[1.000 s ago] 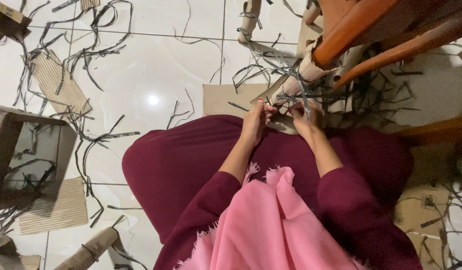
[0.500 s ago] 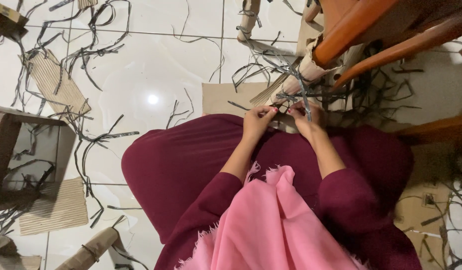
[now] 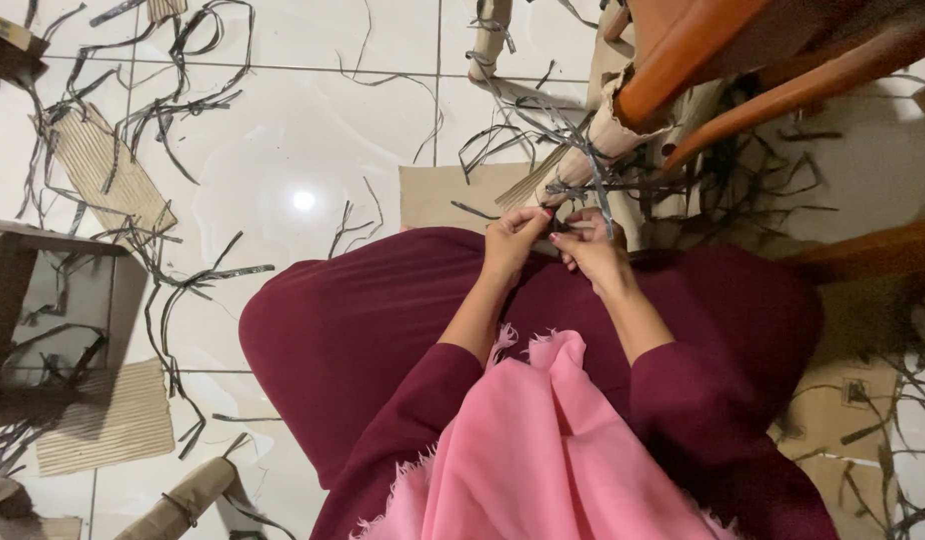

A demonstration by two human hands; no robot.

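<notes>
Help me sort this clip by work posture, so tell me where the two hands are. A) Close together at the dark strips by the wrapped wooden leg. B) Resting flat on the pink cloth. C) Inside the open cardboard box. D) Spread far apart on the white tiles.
A: the left hand and right hand meet fingertip to fingertip at the dark strips beside the cardboard-wrapped chair leg.

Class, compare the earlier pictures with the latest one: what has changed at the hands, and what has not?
Almost nothing changed. The left hand and right hand stay together at the dark straps around the cardboard-wrapped chair leg, fingers shifting only slightly. Nothing visibly taken or released. The strap scraps on the floor lie as before.
</notes>
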